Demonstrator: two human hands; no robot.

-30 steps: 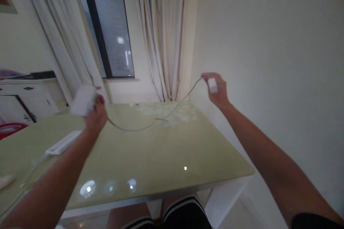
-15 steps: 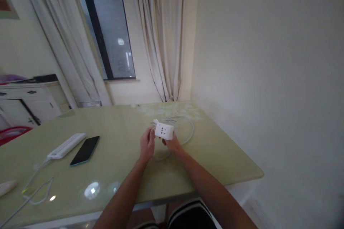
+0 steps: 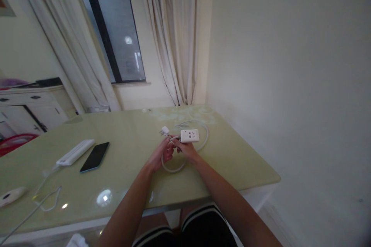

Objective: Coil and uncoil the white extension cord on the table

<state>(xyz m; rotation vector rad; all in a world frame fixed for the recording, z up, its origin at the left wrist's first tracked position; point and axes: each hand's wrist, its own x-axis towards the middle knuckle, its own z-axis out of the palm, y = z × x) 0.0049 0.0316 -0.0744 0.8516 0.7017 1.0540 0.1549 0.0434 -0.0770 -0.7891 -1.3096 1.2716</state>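
A small white extension socket with dark outlet holes is just above my right hand. The fingers of that hand are closed on the cord at the socket's left end. My left hand is shut on the same white cord, close to its white plug, whose metal prongs point left. Some of the cord hangs in a loop below both hands, and a further loop curves round behind the socket to the right. My fingers partly hide where the cord runs between them.
On the pale green tabletop, a white power strip and a dark phone lie to the left. A white mouse-like object is at the far left, near a cable. A wall borders the right side.
The socket has shifted right and turned level, and the plug now sticks up clear of it on the left. My hands have come close together on the cord, with its lower loop more visible.
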